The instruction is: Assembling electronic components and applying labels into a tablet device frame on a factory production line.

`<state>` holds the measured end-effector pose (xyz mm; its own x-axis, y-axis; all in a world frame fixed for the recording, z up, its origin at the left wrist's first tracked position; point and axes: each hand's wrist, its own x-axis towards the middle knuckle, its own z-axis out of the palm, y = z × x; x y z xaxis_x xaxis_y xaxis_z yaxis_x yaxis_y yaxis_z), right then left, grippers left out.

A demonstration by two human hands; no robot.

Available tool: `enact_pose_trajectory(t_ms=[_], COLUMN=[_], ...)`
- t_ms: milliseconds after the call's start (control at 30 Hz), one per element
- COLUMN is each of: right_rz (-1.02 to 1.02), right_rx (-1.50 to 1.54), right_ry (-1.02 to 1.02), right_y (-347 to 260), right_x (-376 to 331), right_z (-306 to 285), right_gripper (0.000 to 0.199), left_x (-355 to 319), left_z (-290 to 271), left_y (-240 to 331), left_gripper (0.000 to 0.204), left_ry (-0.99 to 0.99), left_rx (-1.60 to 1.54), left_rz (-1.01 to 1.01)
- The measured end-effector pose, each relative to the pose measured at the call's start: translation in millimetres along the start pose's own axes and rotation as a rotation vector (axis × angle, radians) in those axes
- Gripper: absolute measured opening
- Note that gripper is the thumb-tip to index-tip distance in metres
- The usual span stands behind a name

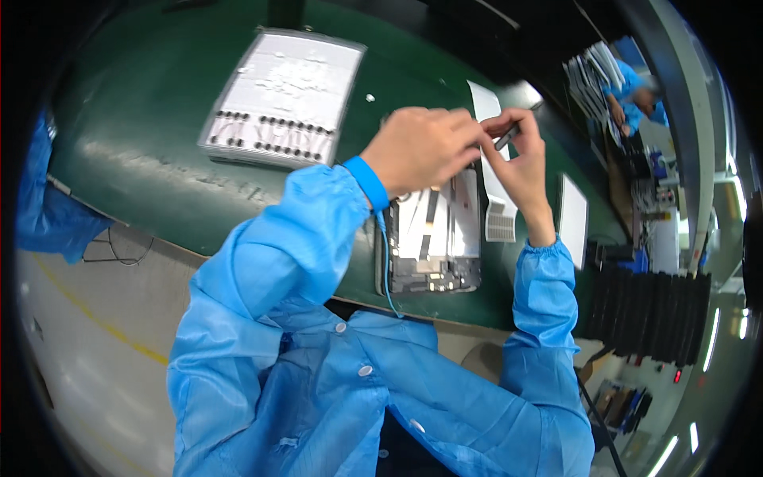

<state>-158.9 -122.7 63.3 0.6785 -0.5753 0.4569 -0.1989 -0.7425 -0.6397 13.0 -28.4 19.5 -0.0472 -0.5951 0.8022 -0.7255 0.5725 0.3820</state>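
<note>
Lying inside the curled right hand [521,165], a dark piece [506,137]

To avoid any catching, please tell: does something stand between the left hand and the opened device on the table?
Nothing visible stands between the left hand and the opened device; only the blue wrist cord passes along the device's left edge.

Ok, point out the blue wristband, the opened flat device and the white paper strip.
Blue wristband [366,184]: head view, the band's outer face.
Opened flat device [441,232]: head view, its pale inner panel.
White paper strip [494,188]: head view, its plain middle stretch.
</note>
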Motion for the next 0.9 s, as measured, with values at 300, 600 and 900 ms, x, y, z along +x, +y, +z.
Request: enact_pose_trajectory(t_ms=[300,600,900], right_rz=[-0.005,-0.114,-0.195], right_rx=[-0.084,-0.169,-0.164], right_ry=[0.162,0.209,0.255], right_y=[25,37,34], right_x=[-64,-68,-73], right_z=[36,23,28], right_gripper=[0.029,0.021,0.023], left_x=[-20,-8,-8], left_z=[18,33,30], left_y=[-11,-6,3], left_gripper=[0.013,0.014,0.014], left_ry=[-0.172,-0.220,-0.292], left_rx=[-0.118,-0.535,-0.511], left_rz=[-0.163,-0.560,-0.645])
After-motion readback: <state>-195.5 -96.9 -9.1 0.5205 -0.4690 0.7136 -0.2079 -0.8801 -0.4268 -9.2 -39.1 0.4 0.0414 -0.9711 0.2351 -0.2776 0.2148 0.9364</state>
